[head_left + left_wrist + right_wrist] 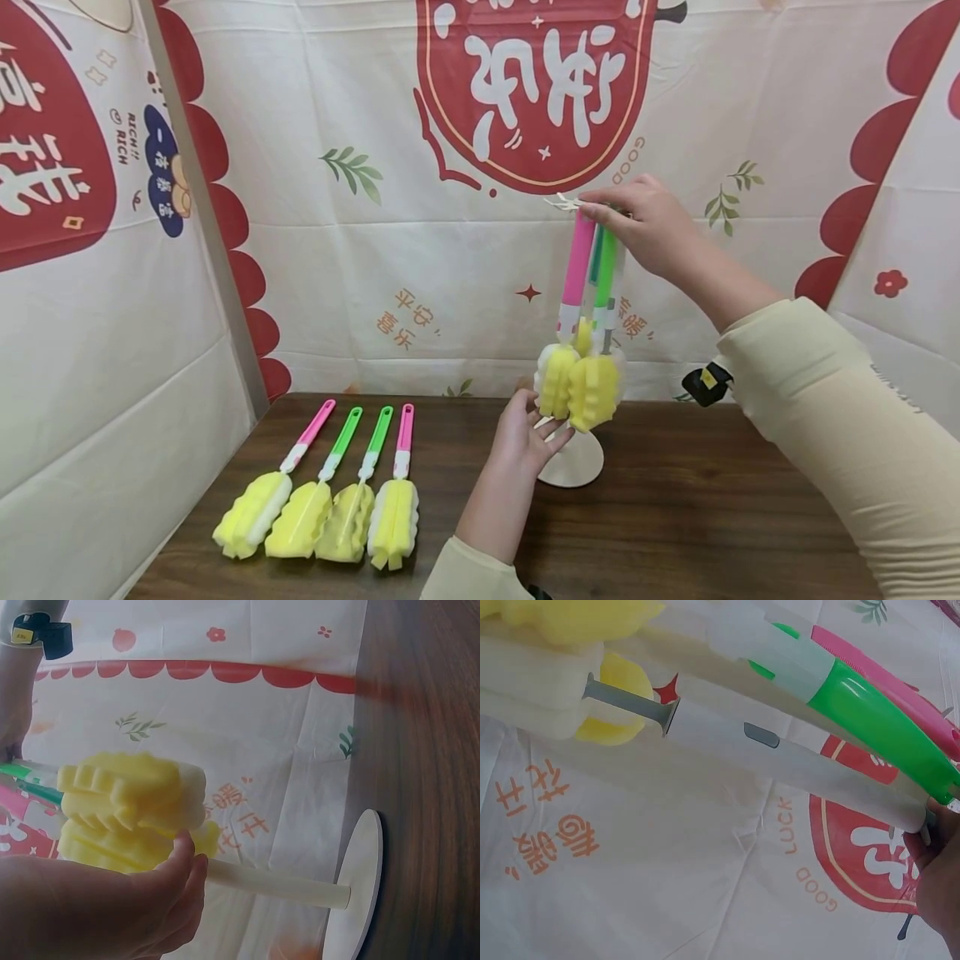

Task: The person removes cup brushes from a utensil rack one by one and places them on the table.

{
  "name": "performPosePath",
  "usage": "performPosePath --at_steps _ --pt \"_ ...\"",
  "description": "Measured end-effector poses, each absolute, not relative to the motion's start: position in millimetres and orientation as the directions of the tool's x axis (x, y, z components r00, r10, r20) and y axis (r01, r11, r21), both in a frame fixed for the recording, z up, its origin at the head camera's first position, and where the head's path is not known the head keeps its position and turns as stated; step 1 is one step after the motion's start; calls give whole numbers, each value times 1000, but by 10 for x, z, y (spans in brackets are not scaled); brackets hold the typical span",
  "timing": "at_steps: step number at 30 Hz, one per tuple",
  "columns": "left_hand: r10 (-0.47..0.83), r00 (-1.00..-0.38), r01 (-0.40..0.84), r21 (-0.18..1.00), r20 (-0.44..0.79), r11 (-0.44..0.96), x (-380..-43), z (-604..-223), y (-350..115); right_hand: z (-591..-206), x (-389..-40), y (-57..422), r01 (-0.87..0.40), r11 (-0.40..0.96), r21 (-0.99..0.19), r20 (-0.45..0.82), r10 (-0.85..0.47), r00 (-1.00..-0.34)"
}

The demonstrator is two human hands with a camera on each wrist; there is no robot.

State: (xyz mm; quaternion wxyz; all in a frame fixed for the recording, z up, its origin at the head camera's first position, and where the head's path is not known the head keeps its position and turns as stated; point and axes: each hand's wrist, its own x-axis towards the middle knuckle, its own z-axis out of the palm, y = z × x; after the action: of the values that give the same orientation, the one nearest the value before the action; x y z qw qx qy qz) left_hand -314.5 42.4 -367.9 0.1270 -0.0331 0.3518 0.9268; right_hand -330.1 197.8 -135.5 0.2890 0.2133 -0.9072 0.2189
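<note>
Several sponge bottle brushes hang from a cream stand, with a round base (572,465), a pole (274,885) and small hooks (562,202) on top. My right hand (651,223) is at the hooks and pinches the end of a brush with a white-and-grey handle (802,766). Beside it hang a green-handled brush (885,724) and a pink-handled brush (576,262). Below, the left hand (516,442) reaches up under the yellow sponge heads (594,390). Its fingers are extended and touch the lower sponge (112,847) near the pole.
On the left of the dark wooden table (675,500), several more sponge brushes lie in a row, among them a pink-handled one (393,517) and a green-handled one (302,517). A printed cloth (465,275) hangs behind the table.
</note>
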Motion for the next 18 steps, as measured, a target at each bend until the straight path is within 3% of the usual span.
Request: performPosePath --at_steps 18 --pt "187 -976 -213 665 -110 -716 -3208 -3660 369 -1424 -3347 1786 -463 876 -133 728 -230 -646"
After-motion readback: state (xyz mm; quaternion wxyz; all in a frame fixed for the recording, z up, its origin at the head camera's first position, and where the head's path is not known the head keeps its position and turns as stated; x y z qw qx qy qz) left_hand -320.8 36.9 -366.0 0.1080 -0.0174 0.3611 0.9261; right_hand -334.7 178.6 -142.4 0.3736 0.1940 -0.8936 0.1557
